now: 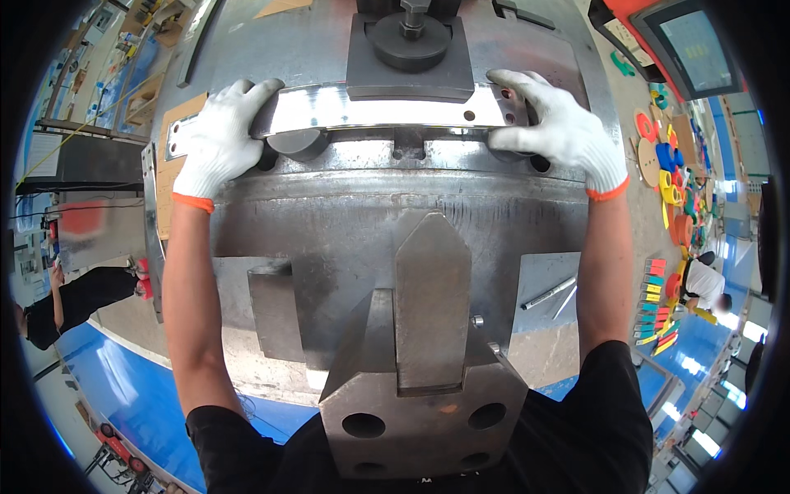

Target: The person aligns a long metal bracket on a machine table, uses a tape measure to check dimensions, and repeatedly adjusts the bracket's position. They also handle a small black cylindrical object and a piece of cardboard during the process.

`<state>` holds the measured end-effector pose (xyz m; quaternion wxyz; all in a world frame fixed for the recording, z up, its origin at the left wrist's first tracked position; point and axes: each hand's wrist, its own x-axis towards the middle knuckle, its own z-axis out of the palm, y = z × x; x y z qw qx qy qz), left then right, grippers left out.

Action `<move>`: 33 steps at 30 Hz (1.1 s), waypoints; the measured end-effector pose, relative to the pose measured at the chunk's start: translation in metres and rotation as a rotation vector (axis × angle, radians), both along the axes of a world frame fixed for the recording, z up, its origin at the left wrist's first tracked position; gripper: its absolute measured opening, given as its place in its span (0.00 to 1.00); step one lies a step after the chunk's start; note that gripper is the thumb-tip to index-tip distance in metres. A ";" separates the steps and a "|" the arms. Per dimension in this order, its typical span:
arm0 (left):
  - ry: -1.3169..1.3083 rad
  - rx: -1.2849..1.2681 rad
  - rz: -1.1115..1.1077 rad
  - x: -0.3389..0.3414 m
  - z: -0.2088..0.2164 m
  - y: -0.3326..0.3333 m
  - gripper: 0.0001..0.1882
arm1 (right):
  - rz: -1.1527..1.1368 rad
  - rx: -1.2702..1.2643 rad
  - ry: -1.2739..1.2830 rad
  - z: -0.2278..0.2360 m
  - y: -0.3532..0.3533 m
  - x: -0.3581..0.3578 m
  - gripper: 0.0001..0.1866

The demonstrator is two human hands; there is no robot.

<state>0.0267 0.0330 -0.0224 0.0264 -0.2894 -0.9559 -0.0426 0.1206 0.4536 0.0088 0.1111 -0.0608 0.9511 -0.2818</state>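
A long, polished metal bar (378, 109) with small round holes near its right end lies crosswise on the machine bed. I wear white gloves with orange cuffs. My left hand (224, 136) holds the bar's left end, its fingers reaching over the far edge. At the right end, my right hand (559, 123) has fingers on the far side and thumb on the near side, bracketing the bar. A dark block with a bolted round disc (410, 45) stands over the bar's middle, covering part of its far edge. Against the near edge sits a grey half-round stop (299, 144).
A pointed steel block on a drilled bracket (432, 305) rises close in front of me. A pen-like tool (548, 293) lies at right. A screen with red housing (687, 49) stands far right, above colourful parts on the floor. Other people (704, 281) are at both sides.
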 end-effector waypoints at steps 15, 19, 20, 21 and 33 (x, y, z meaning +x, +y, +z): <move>0.347 0.074 0.012 0.000 -0.032 -0.001 0.31 | -0.433 -0.417 0.242 -0.051 0.004 0.012 0.25; 0.307 0.033 0.005 -0.005 -0.026 0.005 0.29 | -0.448 -0.697 0.209 -0.067 0.011 0.011 0.19; 0.298 0.026 0.011 -0.005 -0.026 0.005 0.29 | -0.455 -0.707 0.221 -0.069 0.010 0.012 0.18; 0.288 0.019 0.018 -0.005 -0.026 0.006 0.29 | -0.462 -0.717 0.233 -0.070 0.010 0.012 0.18; 0.322 0.041 0.048 0.001 -0.020 0.009 0.26 | -0.481 -0.741 0.251 -0.076 0.015 0.013 0.19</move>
